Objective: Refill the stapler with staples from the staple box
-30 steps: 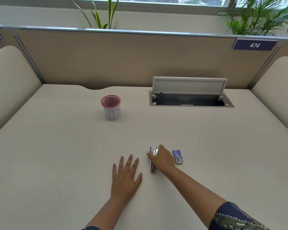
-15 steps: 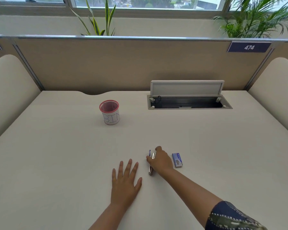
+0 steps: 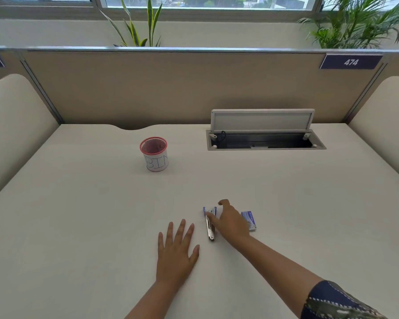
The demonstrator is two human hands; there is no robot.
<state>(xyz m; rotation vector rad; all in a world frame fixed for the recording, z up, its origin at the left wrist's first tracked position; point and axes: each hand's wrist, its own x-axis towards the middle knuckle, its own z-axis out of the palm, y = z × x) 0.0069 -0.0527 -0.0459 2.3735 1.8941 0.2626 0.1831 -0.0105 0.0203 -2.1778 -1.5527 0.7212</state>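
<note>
Counts: one stapler (image 3: pixel 209 223), one staple box (image 3: pixel 249 220), one mesh cup (image 3: pixel 154 154), two hands, two potted plants behind the partition.

Stapler: small, blue plastic at its far end, bright metal along the magazine, lying lengthwise on the desk (image 3: pixel 78 215) with the metal end toward the person. It sits just right of the left hand (image 3: pixel 175 249) and under the thumb side of the right hand (image 3: pixel 229 223).

Staple box: small flat rectangular carton, blue with a pale panel, lying on the desk just right of the right hand; partly hidden by the knuckles.

Left hand: palm down, flat on the desk, fingers straight and slightly spread, holding nothing.

Right hand: reached over the stapler, fingers curled; thumb lies against the stapler's top. Whether the fingers actually pinch it, cannot tell, as the hand hides the contact.

Mesh cup: round, red wire mesh with a red rim, white paper band lettered "BIN", standing upright well beyond the hands.

Desk: matte off-white laminate, smooth. Cable hatch (image 3: pixel 263 139) recessed at the back, grey rectangular lid (image 3: pixel 262 119) propped upright. Tan fabric partition carries a dark nameplate (image 3: pixel 351 62) reading 474.
</note>
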